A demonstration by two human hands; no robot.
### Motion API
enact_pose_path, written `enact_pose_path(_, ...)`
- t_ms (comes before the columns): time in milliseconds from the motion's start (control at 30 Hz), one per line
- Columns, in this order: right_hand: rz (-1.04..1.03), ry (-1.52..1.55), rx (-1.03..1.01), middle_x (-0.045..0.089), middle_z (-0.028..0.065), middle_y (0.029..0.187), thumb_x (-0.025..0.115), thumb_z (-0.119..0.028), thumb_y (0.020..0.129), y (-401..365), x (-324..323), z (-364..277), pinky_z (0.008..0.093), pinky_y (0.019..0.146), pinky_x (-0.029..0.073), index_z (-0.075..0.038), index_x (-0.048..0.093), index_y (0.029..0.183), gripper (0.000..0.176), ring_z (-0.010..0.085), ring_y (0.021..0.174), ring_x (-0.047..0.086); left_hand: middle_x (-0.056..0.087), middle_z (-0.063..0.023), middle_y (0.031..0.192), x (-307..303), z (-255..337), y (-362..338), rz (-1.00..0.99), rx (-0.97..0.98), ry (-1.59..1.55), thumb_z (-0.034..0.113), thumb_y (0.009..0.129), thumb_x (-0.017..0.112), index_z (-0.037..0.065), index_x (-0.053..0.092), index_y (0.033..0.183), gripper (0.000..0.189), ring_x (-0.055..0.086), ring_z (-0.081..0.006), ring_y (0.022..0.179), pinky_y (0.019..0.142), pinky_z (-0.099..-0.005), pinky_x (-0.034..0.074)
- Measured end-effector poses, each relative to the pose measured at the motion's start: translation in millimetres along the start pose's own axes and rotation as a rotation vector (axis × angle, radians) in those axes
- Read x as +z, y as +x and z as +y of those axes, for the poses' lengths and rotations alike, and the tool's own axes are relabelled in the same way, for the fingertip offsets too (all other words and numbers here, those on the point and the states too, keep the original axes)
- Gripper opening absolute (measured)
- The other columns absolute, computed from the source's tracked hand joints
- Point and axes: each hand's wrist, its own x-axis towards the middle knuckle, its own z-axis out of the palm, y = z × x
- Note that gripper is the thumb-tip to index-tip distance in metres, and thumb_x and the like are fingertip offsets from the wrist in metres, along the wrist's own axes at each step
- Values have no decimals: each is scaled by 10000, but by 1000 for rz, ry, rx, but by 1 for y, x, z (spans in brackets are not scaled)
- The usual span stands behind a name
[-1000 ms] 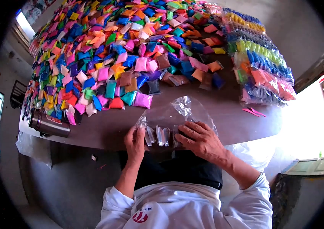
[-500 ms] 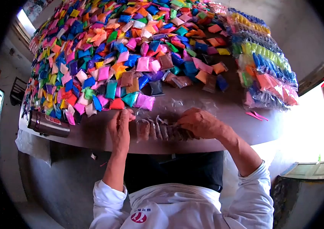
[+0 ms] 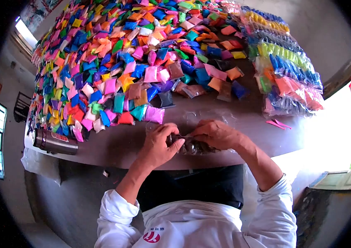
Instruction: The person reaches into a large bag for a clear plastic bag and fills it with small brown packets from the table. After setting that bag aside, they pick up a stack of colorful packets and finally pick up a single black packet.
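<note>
- We have both hands together at the near edge of the brown table [image 3: 245, 124], right in front of our body.
- Our left hand [image 3: 159, 145] is curled, with thumb and fingers closed on the left end of a clear bag [image 3: 192, 146].
- Our right hand [image 3: 217, 134] lies over the bag's top and right side, its fingers bent down and gripping the plastic where it meets the left hand's fingertips.
- The clear bag lies on the table between our hands. Dark brown packets are bunched inside it, and loose plastic spreads flat towards the far side.
- Just beyond our hands lies a pink-purple packet [image 3: 154, 115], the nearest of a big heap of coloured packets [image 3: 121, 62] that covers most of the table.
- Along the right side we see filled bags [image 3: 289, 78] stacked in rows, sorted by colour: yellow, green, blue, orange-pink.
- Two pink strips [image 3: 278, 123] lie near those bags, well apart from our right hand.
- A metal flask [image 3: 54, 141] lies on its side at the table's left corner.
</note>
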Motion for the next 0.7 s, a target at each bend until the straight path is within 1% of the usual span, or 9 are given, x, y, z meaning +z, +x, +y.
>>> enact_pose_path(67,-14,-10,35,638,179,907,585,-181,886,-1,3,4,442,778,496,-63,678,1001,190,355,891,621,643,-140,916,8,-5,-6,8,-34,-14,230,838,690,8,598,899,248,627,-307,871,782,-384,486)
enact_pose_path(100,-9,-9,35,638,179,907,585,-181,886,-2,5,6,442,778,496,-63,678,1001,190,355,891,621,643,-140,916,10,-6,-8,4,-31,-12,230,838,690,8,598,899,248,627,-307,871,782,-384,486)
enact_pose_path(167,34,-38,3,634,179,888,577,-188,896,-4,9,9,451,764,497,-64,672,1006,191,365,872,621,627,-122,807,15,-7,-12,100,-36,-50,168,849,671,11,598,869,174,622,-291,774,715,-376,485)
enact_pose_path(300,8,-88,90,645,192,959,596,-193,891,-7,5,3,450,780,503,-61,664,1057,222,385,905,620,614,-120,774,19,-5,-13,132,-1,-23,145,850,668,11,599,848,151,619,-281,739,682,-368,485)
enact_pose_path(400,160,-36,61,663,173,997,606,-196,912,-16,-11,-11,393,795,514,-37,647,1116,262,319,898,652,609,-123,759,19,-7,-13,118,-62,-56,153,853,669,6,597,840,164,619,-273,717,659,-362,483)
enact_pose_path(467,306,389,300,667,133,1017,602,-201,940,-29,-32,-13,328,802,501,-2,627,1155,295,200,901,632,635,-129,761,21,-9,-14,170,-4,-34,140,844,683,22,613,820,139,637,-303,712,612,-385,502)
enact_pose_path(500,342,313,244,644,77,1012,572,-263,969,-35,-44,-13,300,832,470,5,633,1126,316,138,950,577,633,-133,760,22,-11,-15,155,-31,-51,149,858,672,20,618,825,144,638,-306,707,604,-384,499)
enact_pose_path(633,293,329,361,642,106,1102,639,-232,926,-55,-54,-13,321,861,481,-13,621,1167,326,194,1011,602,637,-116,758,21,-10,-14,103,-133,-82,223,919,613,0,622,873,228,626,-212,706,634,-329,474)
enact_pose_path(700,176,79,270,636,134,1146,729,-229,840,-58,-46,-13,361,903,481,-27,618,1181,412,267,1056,607,633,-114,756,23,-13,-15,109,-125,-78,225,920,613,1,622,875,228,623,-209,703,635,-329,475)
